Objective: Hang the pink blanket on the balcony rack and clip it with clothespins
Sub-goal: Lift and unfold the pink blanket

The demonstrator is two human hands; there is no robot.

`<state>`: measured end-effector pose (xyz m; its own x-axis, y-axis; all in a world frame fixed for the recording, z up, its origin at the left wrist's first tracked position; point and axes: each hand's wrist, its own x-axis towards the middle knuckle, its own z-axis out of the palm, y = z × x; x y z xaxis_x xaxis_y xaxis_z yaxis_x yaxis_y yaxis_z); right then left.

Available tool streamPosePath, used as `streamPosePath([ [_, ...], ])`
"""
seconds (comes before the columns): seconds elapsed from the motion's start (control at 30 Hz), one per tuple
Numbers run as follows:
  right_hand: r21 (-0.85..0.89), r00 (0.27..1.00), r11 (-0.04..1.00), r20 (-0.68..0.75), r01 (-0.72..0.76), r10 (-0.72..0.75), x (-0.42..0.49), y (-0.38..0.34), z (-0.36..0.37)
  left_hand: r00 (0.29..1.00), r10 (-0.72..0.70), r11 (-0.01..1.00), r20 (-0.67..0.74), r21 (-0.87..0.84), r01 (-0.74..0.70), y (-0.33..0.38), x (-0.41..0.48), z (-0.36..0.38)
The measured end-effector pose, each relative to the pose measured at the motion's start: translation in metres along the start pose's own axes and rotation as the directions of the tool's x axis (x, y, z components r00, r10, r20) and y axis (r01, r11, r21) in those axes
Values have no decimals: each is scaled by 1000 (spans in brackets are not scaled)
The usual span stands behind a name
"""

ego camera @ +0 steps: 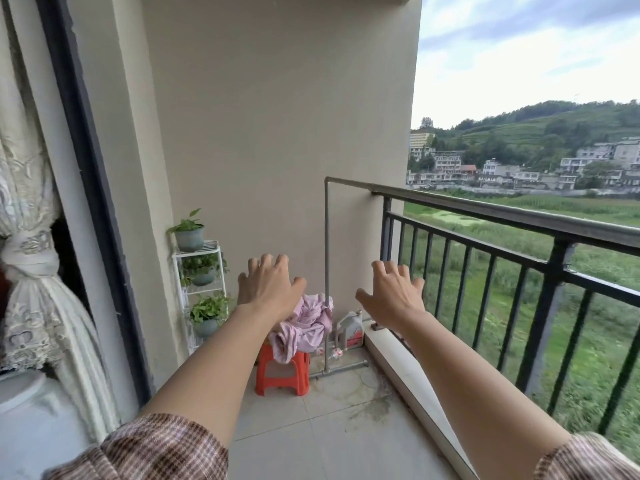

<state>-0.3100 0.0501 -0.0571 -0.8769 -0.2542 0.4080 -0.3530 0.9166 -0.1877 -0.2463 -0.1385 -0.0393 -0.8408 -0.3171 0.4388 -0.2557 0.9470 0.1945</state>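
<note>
Balcony, daytime. At left, a tied curtain point(31, 271) and a plant shelf point(199, 271) are seen by the doorway. The left hand point(266, 289) is held out w/ fingers spread, nothing gripped. The pink blanket point(304, 323) is seen beyond it, bunched on a red stool point(282, 374) by the far wall, not yet touched. Just right of the stool the rack point(326, 244) is stood. The right hand point(391, 296) is likewise held out empty, well apart from the left. The rack's top bar is run close along the railing point(519, 216). No clothespins can be made out. Risks, as judged: a trailing corner could be dragged over the stained floor point(346, 410) if the bundle is lifted w/o being gathered. The cloth could be lost over the railing, since bar & drop lie side by side and nothing to pin it is in sight.
</note>
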Motion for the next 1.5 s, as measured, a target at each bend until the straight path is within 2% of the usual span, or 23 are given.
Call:
streamPosePath([
  [0.1, 1, 1000, 1000, -8, 0, 0, 58, -14, 37, 1000, 19, 1000, -6, -17, -19, -20, 65, 31],
  [0.2, -9, 1000, 1000, 15, -2, 2, 108, -22, 77, 998, 40, 999, 46, -20, -39, -36, 117, 70],
  [0.5, -24, 999, 1000, 52, -13, 15, 285, -12, 224, 990, 65, 998, 123, -2, -65, -74, 289, 225],
  [0.67, -2, 985, 1000, 171, 7, -7, 395, -6, 315, 981, 47, 999, 191, -25, -43, -101, 387, 308],
  [0.93, 30, 928, 999, 373, -29, 16, 527, -16, 455, 923, -101, 995, 371, 24, 100, -171, 502, 435],
  [1.2, -3, 841, 996, 537, -85, 73, 649, -16, 628, 842, -133, 987, 523, -12, 163, -235, 623, 611],
  [1.33, -10, 753, 992, 650, -125, 102, 683, -18, 712, 757, -162, 982, 633, 25, 189, -269, 658, 697],
  [1.5, 5, 661, 986, 743, -165, 106, 703, -18, 799, 645, -264, 942, 717, 48, 332, -302, 665, 786],
])
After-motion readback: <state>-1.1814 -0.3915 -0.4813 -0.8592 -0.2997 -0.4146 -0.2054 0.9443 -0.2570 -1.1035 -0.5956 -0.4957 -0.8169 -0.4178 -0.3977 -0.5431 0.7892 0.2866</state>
